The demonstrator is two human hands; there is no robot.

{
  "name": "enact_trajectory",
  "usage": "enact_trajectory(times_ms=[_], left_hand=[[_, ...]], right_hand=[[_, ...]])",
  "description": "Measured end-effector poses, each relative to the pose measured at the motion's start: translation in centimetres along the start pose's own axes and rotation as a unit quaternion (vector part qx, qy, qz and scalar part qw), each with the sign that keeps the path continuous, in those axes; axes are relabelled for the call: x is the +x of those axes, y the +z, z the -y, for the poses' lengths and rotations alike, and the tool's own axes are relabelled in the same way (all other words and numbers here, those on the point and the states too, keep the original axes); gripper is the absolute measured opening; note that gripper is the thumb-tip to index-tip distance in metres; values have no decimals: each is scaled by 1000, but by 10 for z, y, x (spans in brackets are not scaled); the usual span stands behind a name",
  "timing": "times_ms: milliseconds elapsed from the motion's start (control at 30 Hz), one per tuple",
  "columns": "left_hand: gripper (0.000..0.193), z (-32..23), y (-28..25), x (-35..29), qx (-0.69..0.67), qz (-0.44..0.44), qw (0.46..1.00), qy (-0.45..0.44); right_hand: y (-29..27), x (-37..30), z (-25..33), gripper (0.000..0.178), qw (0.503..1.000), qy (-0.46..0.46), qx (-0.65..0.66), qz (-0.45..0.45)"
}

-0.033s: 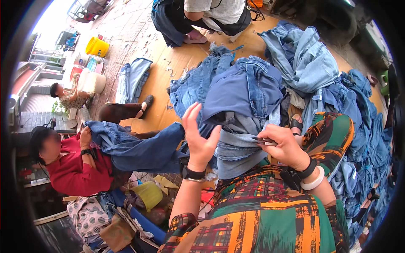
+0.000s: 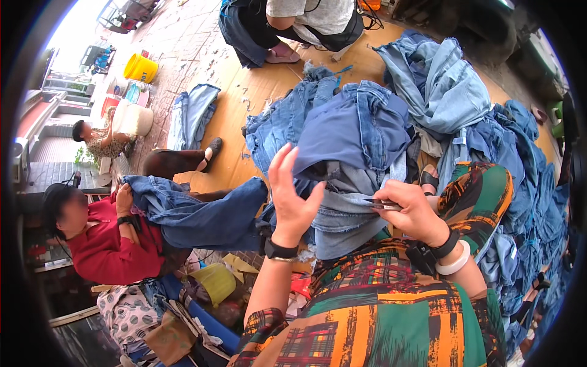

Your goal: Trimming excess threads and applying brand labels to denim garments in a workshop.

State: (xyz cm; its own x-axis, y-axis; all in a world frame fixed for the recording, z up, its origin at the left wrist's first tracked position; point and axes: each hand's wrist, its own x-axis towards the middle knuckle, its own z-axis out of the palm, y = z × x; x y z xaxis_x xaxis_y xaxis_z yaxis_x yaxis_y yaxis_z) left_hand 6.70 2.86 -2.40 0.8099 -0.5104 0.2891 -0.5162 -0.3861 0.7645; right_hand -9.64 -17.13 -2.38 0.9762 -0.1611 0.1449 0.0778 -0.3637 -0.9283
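My left hand (image 2: 292,202) is raised with its fingers spread and thumb out, holding nothing. It hovers at the near left side of a heap of blue jeans (image 2: 342,131). My right hand (image 2: 411,211) is closed around small dark thread snips (image 2: 385,204), their points toward the left. The snips are over a light-blue denim piece with a frayed hem (image 2: 345,229), which lies by my lap. From this view I cannot tell if the blades touch the cloth. A dark blue cloth panel (image 2: 351,131) covers the top of the heap.
A large pile of jeans (image 2: 520,214) lies along my right side, with paler denim (image 2: 434,85) beyond. At left, a person in red (image 2: 104,238) holds a denim leg. Another person (image 2: 318,24) sits ahead on the cardboard. A yellow bucket (image 2: 140,68) stands at far left.
My left hand has shifted very slightly to the right and up. My right hand and the snips have hardly moved.
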Motion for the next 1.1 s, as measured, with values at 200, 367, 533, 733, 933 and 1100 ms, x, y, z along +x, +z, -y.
enact_trajectory(times_ms=[200, 367, 533, 733, 933, 1100], left_hand=[[8, 17, 15, 33, -32, 5, 999, 38], [22, 12, 8, 72, -338, 18, 917, -211], [18, 4, 11, 94, -510, 57, 797, -317], [17, 44, 43, 98, -597, 59, 691, -403], [18, 42, 50, 96, -597, 71, 692, -398], [17, 29, 31, 79, -544, 81, 775, -313]], right_hand=[[-7, -4, 3, 16, 999, 16, 16, 49], [-15, -17, 0, 18, 995, 4, 35, 89], [-19, -29, -3, 22, 983, 66, 65, 161], [-13, -27, -10, 16, 990, 55, 51, 122], [-9, -19, -9, 15, 993, 74, 46, 81], [-3, -9, -2, 17, 996, 77, 32, 34]])
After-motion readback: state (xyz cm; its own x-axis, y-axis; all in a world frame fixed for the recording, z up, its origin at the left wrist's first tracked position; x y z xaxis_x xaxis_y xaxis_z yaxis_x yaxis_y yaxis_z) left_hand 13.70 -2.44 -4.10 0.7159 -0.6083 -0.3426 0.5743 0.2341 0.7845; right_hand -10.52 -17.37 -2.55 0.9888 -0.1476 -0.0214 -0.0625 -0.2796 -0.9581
